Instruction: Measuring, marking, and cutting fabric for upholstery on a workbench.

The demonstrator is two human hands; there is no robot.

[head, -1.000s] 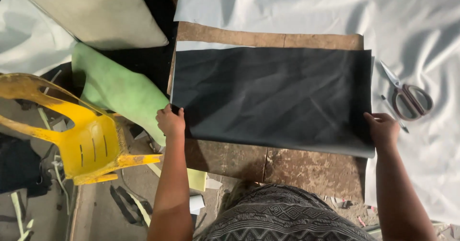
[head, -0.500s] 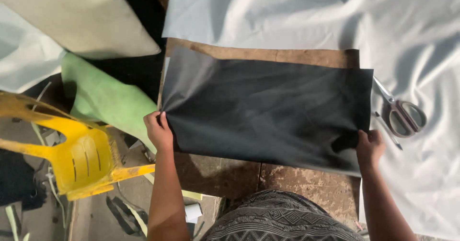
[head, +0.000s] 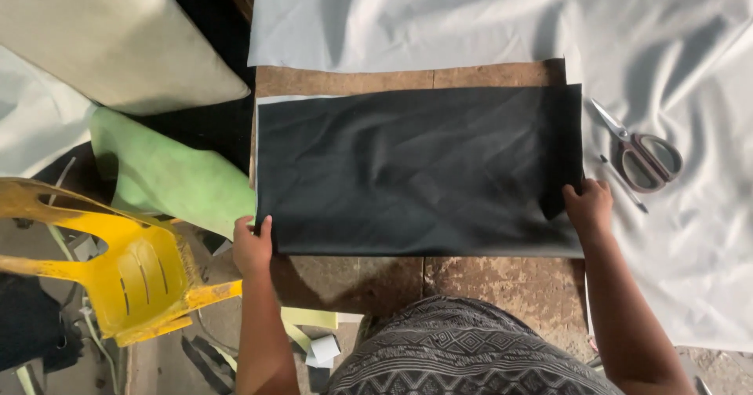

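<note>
Black fabric sheet (head: 416,171), one piece, lies flat on the wooden tabletop (head: 502,273). The left hand (head: 252,246) closes its grip on the near left corner; the right hand (head: 588,207) pinches the right edge. One pair of scissors (head: 643,156) rests nearby on white cloth (head: 690,65).

There are two hands, the left hand (head: 252,246) and the right hand (head: 588,204). There is one black cloth (head: 416,167). There is one white cloth (head: 486,18). There is one pair of scissors (head: 639,150) and one pen (head: 623,183). There is one yellow chair (head: 118,262). There is one green sheet (head: 169,171).
</note>
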